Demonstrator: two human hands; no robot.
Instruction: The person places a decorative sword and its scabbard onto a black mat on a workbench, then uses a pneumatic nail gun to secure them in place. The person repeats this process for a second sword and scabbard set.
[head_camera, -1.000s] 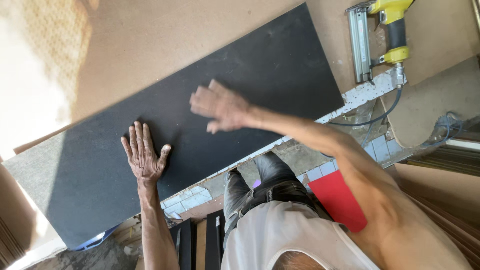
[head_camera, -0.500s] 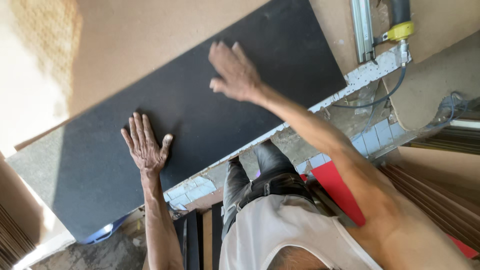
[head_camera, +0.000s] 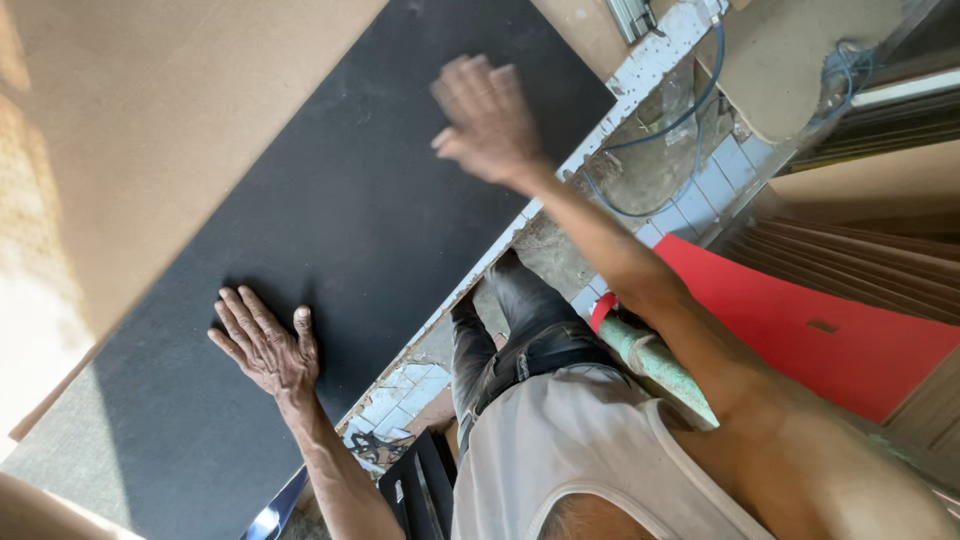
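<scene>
1. While I watched, the left hand (head_camera: 265, 345) lay flat, fingers spread, on the large black rectangular felt-like sheet (head_camera: 340, 230).
2. That sheet lay on a tan fibreboard panel (head_camera: 170, 110).
3. I saw the right hand (head_camera: 490, 120) open and blurred, gripping nothing, over the sheet's far end.

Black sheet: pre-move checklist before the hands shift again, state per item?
1. Left hand flat on black sheet, fingers spread: ok.
2. Right hand in firm contact with sheet: cannot tell, blurred.
3. Sheet lying flat on brown board: ok.
4. Sheet's near edge inside white bench edge: ok.
5. Blue cable off the sheet: ok.
6. Both hands free of tools: ok.
</scene>
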